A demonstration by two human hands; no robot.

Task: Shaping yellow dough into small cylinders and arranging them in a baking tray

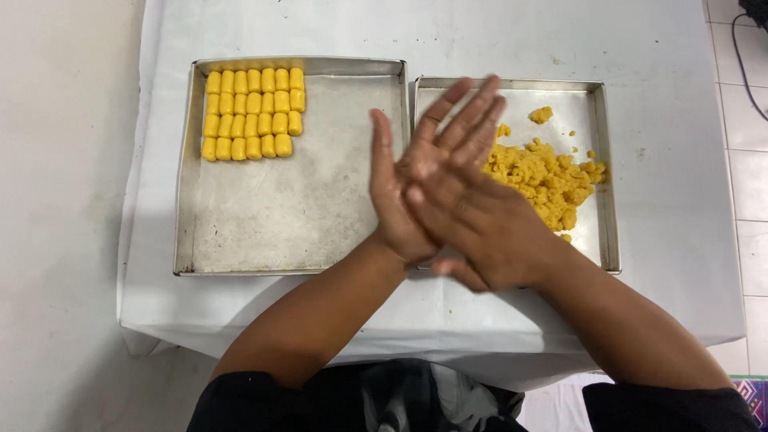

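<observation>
My left hand [420,160] lies flat and palm up, fingers stretched out, over the seam between two metal trays. Across its palm presses my right hand [488,232], palm down. Whatever is between the palms is hidden. The left tray [296,200] holds several rows of small yellow dough rolls [252,112] packed in its far left corner. In the right tray [612,200] a heap of crumbly yellow dough [548,180] sits just right of my hands, with a small loose lump [542,114] farther back.
Both trays rest side by side on a table covered with a white cloth [656,264]. Pale floor [56,240] lies to the left and tiled floor to the right. A dark cable [744,64] runs along the far right.
</observation>
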